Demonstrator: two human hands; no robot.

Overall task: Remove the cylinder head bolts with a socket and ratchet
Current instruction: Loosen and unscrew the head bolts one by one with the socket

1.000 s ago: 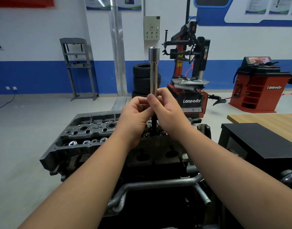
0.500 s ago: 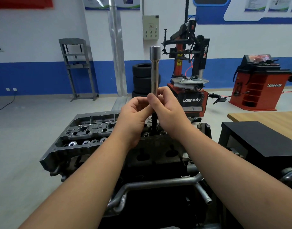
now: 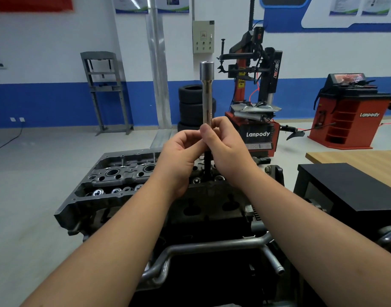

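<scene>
Both hands meet above the cylinder head [image 3: 123, 173], clamped on one upright socket extension [image 3: 207, 94]. The left hand [image 3: 179, 151] and right hand [image 3: 229, 147] curl their fingertips round its lower shaft. Its dark lower end reaches down into the cylinder head; the socket end stands above the hands.

I see a white wall [image 3: 46, 41] with a blue band along its base across the upper frame and a grey floor [image 3: 35, 165] at left. A grey press frame [image 3: 105, 91] stands upper left, stacked tyres [image 3: 190, 107] centre, a red tyre changer [image 3: 254, 96] beside them, and a wooden table [image 3: 356, 157] at right.
</scene>
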